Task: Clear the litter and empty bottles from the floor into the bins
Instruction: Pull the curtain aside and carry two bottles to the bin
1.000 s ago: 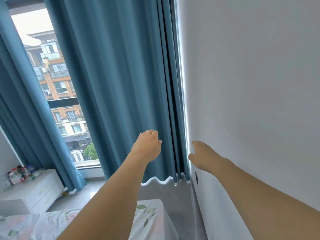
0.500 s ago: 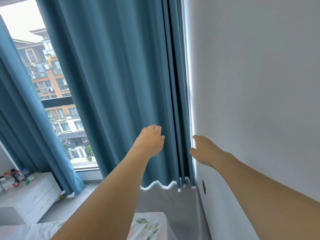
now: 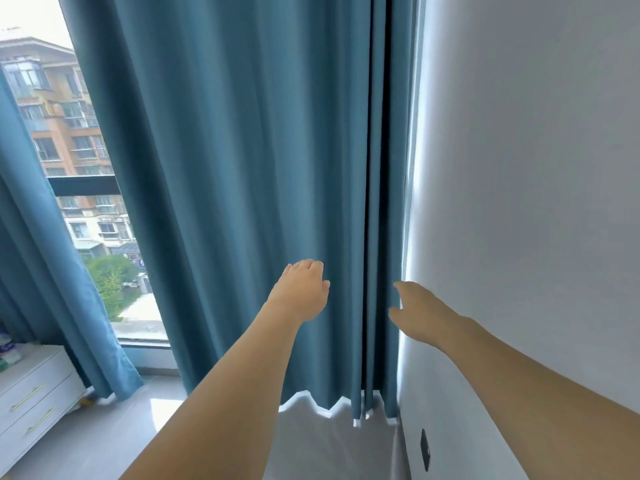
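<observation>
Both hands reach at the blue curtain (image 3: 242, 168): left hand (image 3: 300, 292) w/ fingers curled loose, empty; right hand (image 3: 420, 315) at the curtain edge by the wall (image 3: 519, 202), grip can't tell. Since a sec ago we've closed in. No litter, bottles or bins in view, so probably drawing the curtain first.

Two bare forearms in shot, no sleeves anywhere up to the frame edge, no watch, ring or band on either wrist, left hand (image 3: 300, 293) at eleven o'clock of right hand (image 3: 417, 315).
</observation>
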{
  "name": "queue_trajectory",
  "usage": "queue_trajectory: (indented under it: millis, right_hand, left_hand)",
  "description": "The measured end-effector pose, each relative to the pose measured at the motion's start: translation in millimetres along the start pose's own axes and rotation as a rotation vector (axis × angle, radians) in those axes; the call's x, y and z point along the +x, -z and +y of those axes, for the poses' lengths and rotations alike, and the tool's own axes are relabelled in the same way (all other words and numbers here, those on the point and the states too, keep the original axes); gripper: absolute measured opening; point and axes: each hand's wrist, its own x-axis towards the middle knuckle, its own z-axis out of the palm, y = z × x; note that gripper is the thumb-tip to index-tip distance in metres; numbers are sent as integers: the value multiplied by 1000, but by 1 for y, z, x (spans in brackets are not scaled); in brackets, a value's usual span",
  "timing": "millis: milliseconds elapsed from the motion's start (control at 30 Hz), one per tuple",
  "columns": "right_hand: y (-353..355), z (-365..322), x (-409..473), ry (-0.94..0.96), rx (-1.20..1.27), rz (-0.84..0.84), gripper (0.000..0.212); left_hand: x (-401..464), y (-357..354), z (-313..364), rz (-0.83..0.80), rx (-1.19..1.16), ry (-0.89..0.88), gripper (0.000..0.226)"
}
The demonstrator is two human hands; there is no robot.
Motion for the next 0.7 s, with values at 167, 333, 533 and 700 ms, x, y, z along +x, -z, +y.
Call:
queue_trajectory:
  millis: [167,333,533,700]
  right_hand:
    - [-3,-3,112,62,30,-11,42]
    - [-6,-8,194,89,80,-31,45]
    - [-26,-4,288,128,48,-90,43]
    - [-67,-10,374,187,-27,-199,53]
  left_hand:
    - [93,-2,-46,35,2,108,39]
    - [158,-15,-65,26,8,142,37]
    - [240,-50,-88,8,-12,186,44]
    - [310,-89,-124,-33,-1,229,46]
